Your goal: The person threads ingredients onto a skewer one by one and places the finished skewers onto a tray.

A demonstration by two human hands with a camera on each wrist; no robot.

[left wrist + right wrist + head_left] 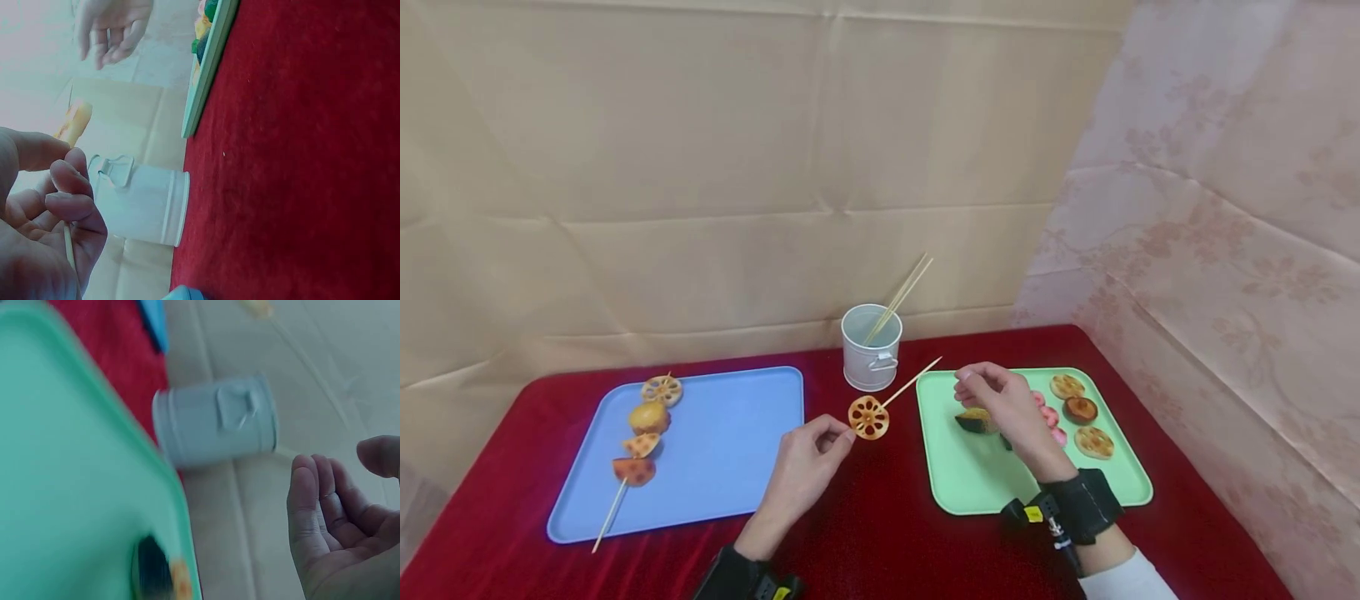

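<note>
My left hand (808,462) pinches a thin wooden skewer (912,382) with a lotus root slice (869,417) threaded on it. Beyond the slice, the skewer's pointed end slants up to the right. The left wrist view shows the skewer's lower part (69,247) running under the curled fingers. Over the green tray (977,487), my right hand (1003,408) is raised with loosely bent fingers and nothing in them; in the right wrist view its thumb stands apart from the fingers. A dark-rinded yellow wedge (975,420) lies on the tray below this hand, partly covered by it.
A small white metal bucket (870,367) holding several skewers (898,300) stands at the back. On the blue tray (730,450) at left lies a loaded skewer (610,515). Pink pieces (1051,414), a mushroom cap (1080,409) and browned round slices (1093,442) lie on the green tray.
</note>
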